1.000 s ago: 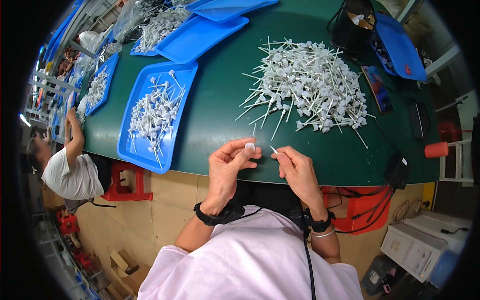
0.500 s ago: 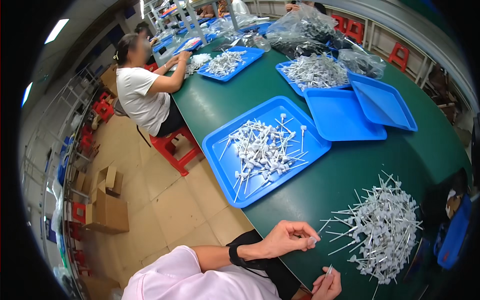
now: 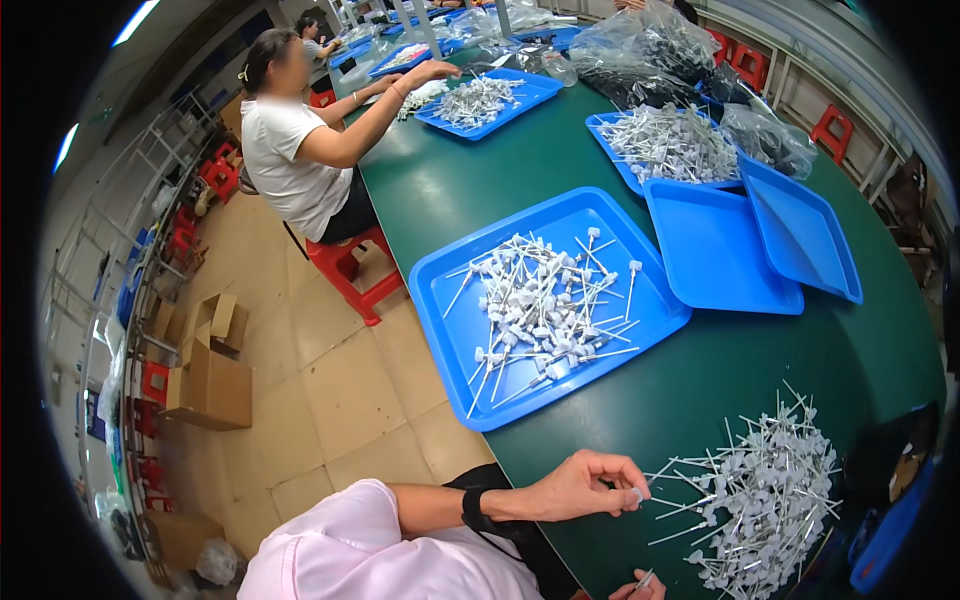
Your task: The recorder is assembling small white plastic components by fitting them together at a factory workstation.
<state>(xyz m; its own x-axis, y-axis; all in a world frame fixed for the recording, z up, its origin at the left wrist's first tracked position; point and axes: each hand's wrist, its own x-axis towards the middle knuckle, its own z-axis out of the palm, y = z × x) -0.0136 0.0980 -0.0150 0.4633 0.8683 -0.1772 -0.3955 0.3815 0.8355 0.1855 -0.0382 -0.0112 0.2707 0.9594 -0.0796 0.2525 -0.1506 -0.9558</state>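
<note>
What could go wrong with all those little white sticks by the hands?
The loose pile lies close to the table's near edge, so a nudge might knock sticks to the floor. The left hand pinches only a tiny piece; it could slip. The right hand is barely in view.

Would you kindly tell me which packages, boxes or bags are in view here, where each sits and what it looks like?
Cardboard boxes: brown, flaps open, on the floor left of the table.
Clear plastic bags: crumpled, bulging with dark contents, at the far end of the green table.
Another clear bag: behind the empty blue trays.
No labels, signs or screens can be made out.
</note>
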